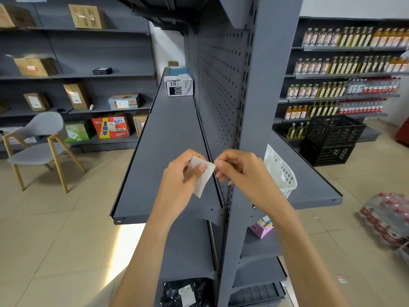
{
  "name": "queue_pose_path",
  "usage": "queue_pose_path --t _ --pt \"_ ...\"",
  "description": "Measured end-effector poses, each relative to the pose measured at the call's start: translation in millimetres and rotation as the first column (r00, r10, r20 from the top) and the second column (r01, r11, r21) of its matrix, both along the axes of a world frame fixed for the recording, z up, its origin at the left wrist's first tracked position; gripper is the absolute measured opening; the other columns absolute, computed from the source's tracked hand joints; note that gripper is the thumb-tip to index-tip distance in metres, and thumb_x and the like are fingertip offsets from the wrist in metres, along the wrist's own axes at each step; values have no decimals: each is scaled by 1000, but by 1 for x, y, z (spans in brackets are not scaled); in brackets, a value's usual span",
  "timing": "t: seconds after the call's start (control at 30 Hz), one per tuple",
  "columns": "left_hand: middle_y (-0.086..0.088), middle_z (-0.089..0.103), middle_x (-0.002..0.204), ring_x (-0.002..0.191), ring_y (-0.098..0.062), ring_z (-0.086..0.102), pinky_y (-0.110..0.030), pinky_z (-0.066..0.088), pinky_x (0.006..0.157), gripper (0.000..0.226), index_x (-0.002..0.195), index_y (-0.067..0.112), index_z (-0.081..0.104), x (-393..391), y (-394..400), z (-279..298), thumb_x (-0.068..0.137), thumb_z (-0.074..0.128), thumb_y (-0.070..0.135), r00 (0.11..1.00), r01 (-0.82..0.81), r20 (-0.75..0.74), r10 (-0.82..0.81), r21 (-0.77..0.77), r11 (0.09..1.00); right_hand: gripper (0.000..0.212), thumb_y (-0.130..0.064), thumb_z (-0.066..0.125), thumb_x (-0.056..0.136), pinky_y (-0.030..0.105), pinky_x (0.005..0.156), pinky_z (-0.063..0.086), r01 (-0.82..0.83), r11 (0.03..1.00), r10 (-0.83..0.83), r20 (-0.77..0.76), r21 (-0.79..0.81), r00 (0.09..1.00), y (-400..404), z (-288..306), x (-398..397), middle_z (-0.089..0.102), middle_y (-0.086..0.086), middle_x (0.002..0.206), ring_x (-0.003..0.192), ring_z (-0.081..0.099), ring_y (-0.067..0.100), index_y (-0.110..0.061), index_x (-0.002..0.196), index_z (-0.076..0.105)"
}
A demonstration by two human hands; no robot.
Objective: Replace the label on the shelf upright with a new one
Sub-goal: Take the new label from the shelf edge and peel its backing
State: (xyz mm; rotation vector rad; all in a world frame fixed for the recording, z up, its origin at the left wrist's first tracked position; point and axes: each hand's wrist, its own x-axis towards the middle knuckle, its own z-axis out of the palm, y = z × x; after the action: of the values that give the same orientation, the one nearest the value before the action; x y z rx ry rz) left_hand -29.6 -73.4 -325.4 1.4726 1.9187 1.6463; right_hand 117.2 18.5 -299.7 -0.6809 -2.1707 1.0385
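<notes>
A small white label slip point(202, 180) sits between both hands in front of the grey shelf upright point(261, 103). My left hand point(183, 173) holds the slip, thumb pressed on its face. My right hand point(239, 169) pinches the slip's upper right corner with its fingertips. The upright's face above the hands is bare grey metal with slot holes down its left edge. No label shows on the part of the upright that I can see; my right hand and forearm hide its lower stretch.
Grey shelves point(163, 151) run left and right of the upright. A white plastic basket point(281, 171) lies on the right shelf, close to my right hand. Black crates point(332, 140) and a bottle pack point(387, 218) stand on the floor right. A chair point(39, 140) stands left.
</notes>
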Motion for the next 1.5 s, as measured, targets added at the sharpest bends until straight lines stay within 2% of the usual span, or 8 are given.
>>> queue_pose_path --t 0.33,0.47,0.57,0.8,0.97,1.1,1.2,1.5 --pt "23 61 72 67 1 56 -9 42 60 15 85 35 59 29 12 3 95 60 24 998 -37 41 37 -5 999 14 -20 63 98 24 74 57 -60 997 61 -20 58 998 19 1 20 73 1 74 71 72 9 -16 87 70" --pt "13 61 75 67 -4 56 -18 43 62 7 96 31 58 43 11 4 94 65 28 996 -48 79 45 31 998 12 -19 67 95 34 76 59 -72 995 74 -31 65 997 25 2 25 73 1 73 72 71 17 -16 85 71" --pt "16 61 70 62 -2 55 -14 41 59 23 108 33 52 53 8 6 93 67 25 993 -44 111 36 66 997 12 -19 69 93 37 77 58 -77 995 80 -48 61 996 28 3 30 72 -1 71 73 71 18 -18 82 70" --pt "3 63 77 67 -9 58 -15 44 59 31 116 32 50 71 12 7 94 64 15 993 -47 108 41 50 998 16 -17 61 96 24 74 55 -116 991 116 14 69 993 37 4 49 71 -4 74 75 70 12 -23 82 67" --pt "3 54 82 63 -5 49 -11 39 56 24 108 23 47 86 15 7 96 60 7 996 -77 37 76 42 996 19 -16 60 95 25 73 53 -124 989 118 68 86 991 40 4 59 71 -10 73 77 70 10 -27 82 66" --pt "9 59 80 62 1 50 -9 37 56 11 93 19 57 99 16 8 96 60 8 978 -155 -138 156 19 988 17 -17 60 96 9 67 46 -113 990 106 84 89 991 41 3 65 71 -11 73 79 70 6 -26 86 70" --pt "13 58 76 61 10 50 -5 35 57 6 89 12 65 105 16 10 93 63 8 942 -217 -254 219 37 976 15 -19 60 97 8 66 44 -112 990 104 89 86 991 42 4 70 73 -10 75 81 70 6 -24 88 71" --pt "-1 70 89 82 -18 65 -18 45 73 6 90 12 66 111 19 5 90 67 6 891 -295 -346 294 52 954 13 -24 62 95 29 72 54 -76 987 59 116 142 991 41 3 75 74 -10 74 80 67 7 -27 86 70"
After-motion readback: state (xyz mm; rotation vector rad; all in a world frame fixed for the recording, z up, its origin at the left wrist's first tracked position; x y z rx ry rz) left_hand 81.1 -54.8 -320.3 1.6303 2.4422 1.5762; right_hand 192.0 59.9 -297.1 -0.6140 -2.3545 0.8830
